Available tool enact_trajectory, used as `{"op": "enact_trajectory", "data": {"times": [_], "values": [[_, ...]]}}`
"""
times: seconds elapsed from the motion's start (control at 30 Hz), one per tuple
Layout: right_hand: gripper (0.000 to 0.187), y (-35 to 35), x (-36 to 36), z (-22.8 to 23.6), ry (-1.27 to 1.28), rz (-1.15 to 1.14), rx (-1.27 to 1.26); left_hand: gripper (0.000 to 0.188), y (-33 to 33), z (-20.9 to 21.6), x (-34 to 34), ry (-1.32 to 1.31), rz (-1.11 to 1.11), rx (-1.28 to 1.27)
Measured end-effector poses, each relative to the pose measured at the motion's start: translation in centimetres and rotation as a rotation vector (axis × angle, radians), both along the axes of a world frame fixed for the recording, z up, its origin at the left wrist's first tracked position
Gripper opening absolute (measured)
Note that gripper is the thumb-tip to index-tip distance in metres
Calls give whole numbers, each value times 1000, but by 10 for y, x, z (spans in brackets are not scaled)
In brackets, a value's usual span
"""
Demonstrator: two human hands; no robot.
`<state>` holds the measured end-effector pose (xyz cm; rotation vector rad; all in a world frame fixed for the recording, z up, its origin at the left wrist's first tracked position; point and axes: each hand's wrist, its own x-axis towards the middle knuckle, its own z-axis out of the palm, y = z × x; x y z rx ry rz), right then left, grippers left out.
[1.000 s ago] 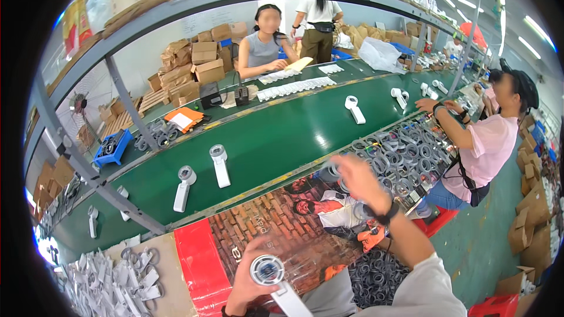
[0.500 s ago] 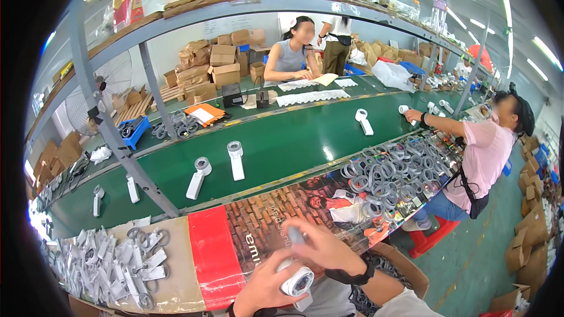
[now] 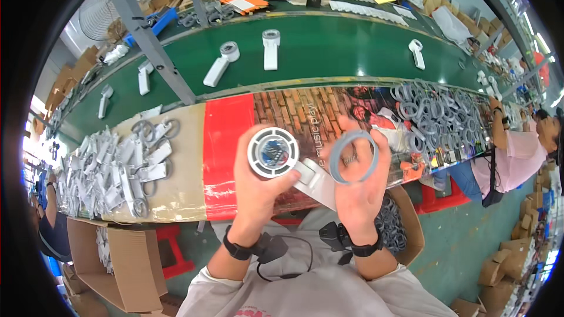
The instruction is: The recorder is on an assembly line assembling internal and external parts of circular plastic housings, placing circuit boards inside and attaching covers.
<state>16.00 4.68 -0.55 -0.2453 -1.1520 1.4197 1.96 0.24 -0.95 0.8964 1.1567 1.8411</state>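
My left hand (image 3: 251,195) is wrapped round the head of a white handheld fan (image 3: 273,167), its round slotted front facing up. The fan's white handle (image 3: 318,183) slants down to the right, and its end passes behind my right hand (image 3: 363,202). A grey ring (image 3: 335,164) stands upright between the thumb and fingers of that right hand, just right of the fan head and apart from it. Both hands are above the printed cardboard-covered bench (image 3: 235,141). Whether the right fingers also touch the handle is hidden.
A heap of grey rings (image 3: 437,117) lies on the bench's right; white handle parts (image 3: 111,170) are piled left. Several white fans, one here (image 3: 270,53), lie on the green belt (image 3: 341,41). Open cardboard boxes (image 3: 135,264) stand below. A co-worker in pink (image 3: 511,158) sits at right.
My view has tipped down toward the bench. Both hands have drawn apart, showing the fan's face turned up in the left and the grey ring clearly in the right.
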Motion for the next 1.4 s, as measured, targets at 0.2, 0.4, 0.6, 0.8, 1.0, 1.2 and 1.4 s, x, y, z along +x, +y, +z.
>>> {"op": "enact_trajectory", "data": {"times": [0.2, 0.4, 0.6, 0.8, 1.0, 1.2, 1.4], "values": [[72, 13, 14, -5, -76, 149, 183, 74, 0, -7, 8, 66, -18, 71], [75, 9, 13, -1, -81, 160, 222, 75, -11, 3, 4, 167, -42, 28], [75, 7, 25, 6, -42, 233, -51, 74, -15, 4, 1, 171, -148, -19], [77, 14, 22, 8, -23, 179, 263, 77, -16, 7, -2, 270, -132, 31], [58, 0, 19, 20, -50, 20, 154, 78, -15, 10, 0, 238, -143, 53], [47, 2, 22, 13, -215, 5, 362, 81, -13, 5, 4, 206, -152, 77], [51, -6, 30, 19, -291, -59, 328, 80, -12, 5, 6, 204, -177, 61]]}}
